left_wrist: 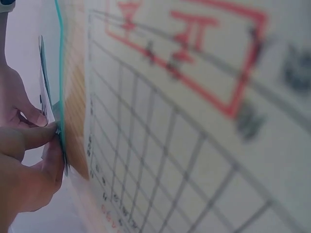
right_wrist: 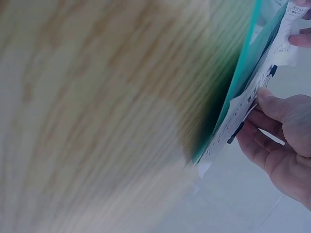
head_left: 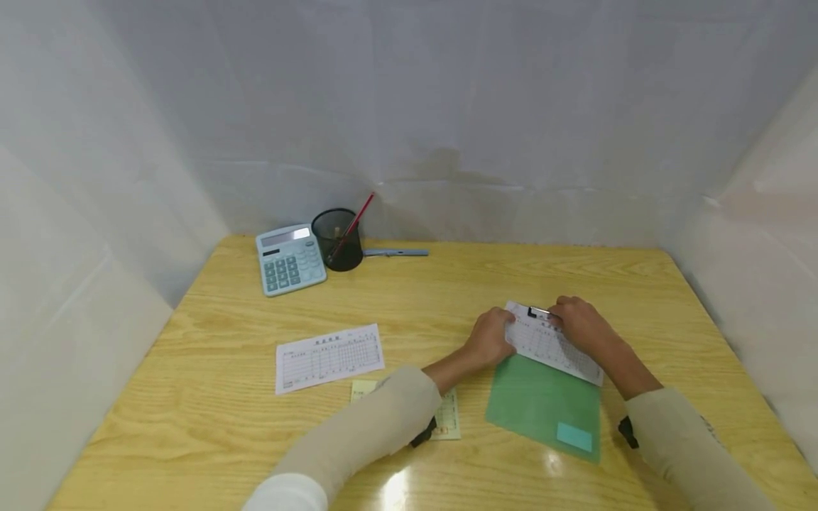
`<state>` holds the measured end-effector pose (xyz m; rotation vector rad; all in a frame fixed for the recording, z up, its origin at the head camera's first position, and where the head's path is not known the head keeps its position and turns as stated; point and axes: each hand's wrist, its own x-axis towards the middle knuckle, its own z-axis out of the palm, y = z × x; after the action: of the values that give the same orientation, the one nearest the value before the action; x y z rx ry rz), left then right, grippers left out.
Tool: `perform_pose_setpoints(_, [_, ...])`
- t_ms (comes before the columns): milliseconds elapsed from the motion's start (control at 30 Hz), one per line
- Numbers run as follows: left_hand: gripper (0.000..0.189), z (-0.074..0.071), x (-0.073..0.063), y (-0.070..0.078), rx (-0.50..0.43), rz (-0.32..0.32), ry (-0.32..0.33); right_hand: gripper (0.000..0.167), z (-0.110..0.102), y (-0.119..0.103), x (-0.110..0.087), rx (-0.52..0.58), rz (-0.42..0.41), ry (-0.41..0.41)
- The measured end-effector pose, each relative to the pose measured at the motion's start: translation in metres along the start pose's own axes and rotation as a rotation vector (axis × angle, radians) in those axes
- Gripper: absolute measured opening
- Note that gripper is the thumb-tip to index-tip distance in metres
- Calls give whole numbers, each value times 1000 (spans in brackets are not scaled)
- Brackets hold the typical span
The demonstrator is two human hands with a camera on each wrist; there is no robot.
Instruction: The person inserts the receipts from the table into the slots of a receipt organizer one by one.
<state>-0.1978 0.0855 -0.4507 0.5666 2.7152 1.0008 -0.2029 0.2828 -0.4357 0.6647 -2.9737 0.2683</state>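
A green clipboard (head_left: 543, 404) with a light blue label (head_left: 574, 436) lies on the right part of the table. Across its upper end is a white printed form (head_left: 543, 343). My left hand (head_left: 491, 337) pinches the form's left edge between thumb and fingers; in the left wrist view, the left hand (left_wrist: 34, 170) is right at the board's teal edge. At the top of the board, my right hand (head_left: 581, 326) grips the metal clip (head_left: 540, 311). The right wrist view shows the right hand (right_wrist: 286, 141) with its thumb on the clip (right_wrist: 257, 102), between its black ends.
Left of the hands lies another white form (head_left: 329, 358). A yellow form (head_left: 450, 415) is partly hidden beneath the left forearm. At the back left stand a blue calculator (head_left: 290, 261), a black mesh pen cup (head_left: 345, 252) with a red pencil (head_left: 361, 213), and a blue-grey pen (head_left: 399, 253).
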Motion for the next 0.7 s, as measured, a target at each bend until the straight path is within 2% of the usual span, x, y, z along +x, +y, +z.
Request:
perform_pose_setpoints(300, [54,-3,-5,4,23,31,-9,14,-1,0,1,-10,-4,2])
perform_pose_setpoints(700, [53,-3,-7,5,15,14,-16,12,0,0,2,-16,-24,8])
